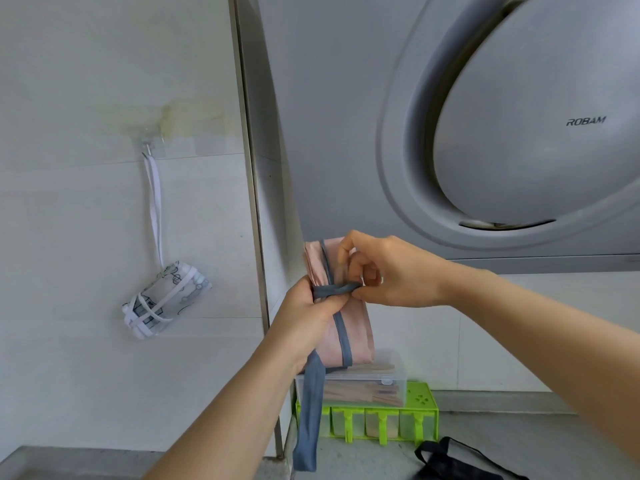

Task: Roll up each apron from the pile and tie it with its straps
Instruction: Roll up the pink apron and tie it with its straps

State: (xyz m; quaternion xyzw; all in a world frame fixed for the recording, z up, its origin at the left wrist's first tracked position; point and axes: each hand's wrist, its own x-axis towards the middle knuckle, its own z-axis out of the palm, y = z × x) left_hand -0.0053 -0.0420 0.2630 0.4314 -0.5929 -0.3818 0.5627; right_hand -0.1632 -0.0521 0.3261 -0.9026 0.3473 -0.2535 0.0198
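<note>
**Strap wrap in hand on the pink roll**

You hold the rolled pink apron (356, 334) upright in the air, in front of the range hood (519, 133), so both hands can reach round it. Your left hand (304, 317) curls round the middle of the roll with the thumb laid over the crossing strap. I judge this grip pins the roll against unwinding. The fingers of your right hand (391, 271) are curled and pinch the grey-blue strap (334, 291) where it runs across the roll, a grip that suits pulling the wrap snug. The strap's loose tail (310, 420) hangs straight down past your left wrist, free for the knot. Whether a knot has already formed under your fingers is hard to tell.

On the wall to your left, a white patterned apron bundle (166, 299), bound in its own straps, hangs from a hook (148, 147). It looks like a finished one. A black apron (450, 462) lies on the counter (519, 438) at lower right and is probably next.
</note>
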